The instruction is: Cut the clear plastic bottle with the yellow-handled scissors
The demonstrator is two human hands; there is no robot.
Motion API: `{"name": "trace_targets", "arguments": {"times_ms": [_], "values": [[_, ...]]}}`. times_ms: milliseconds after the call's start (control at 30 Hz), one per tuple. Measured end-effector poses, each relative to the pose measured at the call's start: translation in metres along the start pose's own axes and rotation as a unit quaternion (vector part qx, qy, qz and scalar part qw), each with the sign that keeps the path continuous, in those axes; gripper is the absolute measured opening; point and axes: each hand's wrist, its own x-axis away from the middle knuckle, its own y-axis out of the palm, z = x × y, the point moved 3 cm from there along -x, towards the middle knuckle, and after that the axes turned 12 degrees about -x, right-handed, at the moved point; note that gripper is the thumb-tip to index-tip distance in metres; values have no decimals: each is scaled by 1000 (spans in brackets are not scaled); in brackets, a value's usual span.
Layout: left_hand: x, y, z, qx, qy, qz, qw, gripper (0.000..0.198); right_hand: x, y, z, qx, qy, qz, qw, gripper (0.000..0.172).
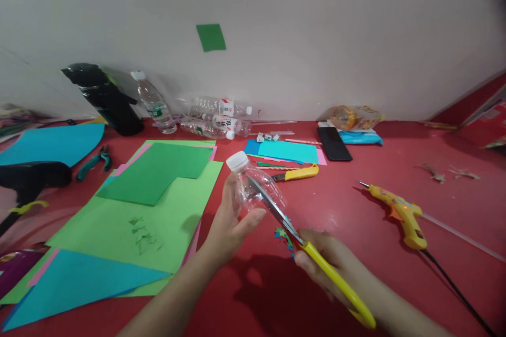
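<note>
My left hand (231,221) is closed around a clear plastic bottle piece (259,184) with a white cap (237,161), tilted above the table. My right hand (328,258) grips a pair of scissors (336,284) with yellow handles. The metal blades slant up to the left across the bottle piece; whether they touch the plastic I cannot tell. Under my hands lie small green and blue paper stars (282,237), partly hidden. A yellow utility knife (298,172) rests just behind the bottle piece.
Coloured paper sheets (177,221) cover the left side, with pliers (95,163) beside them. Several plastic bottles (213,116) and a black flask (108,100) stand or lie along the white wall. At right are a phone (334,143) and a yellow glue gun (399,213) with its cord.
</note>
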Motion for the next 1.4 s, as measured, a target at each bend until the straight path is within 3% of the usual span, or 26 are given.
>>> {"name": "trace_targets", "arguments": {"times_ms": [333,967,1233,1400], "values": [[4,2,-4,3,6,-3,1000,81,5,5,1,-87,25,-8,996,58],[5,5,-3,13,41,15,999,75,4,6,7,-79,31,-54,995,50],[5,5,4,29,32,0,999,73,9,2,1,-138,49,-83,986,59],[6,7,2,36,30,-2,999,73,8,6,4,-147,66,-51,986,57]]}}
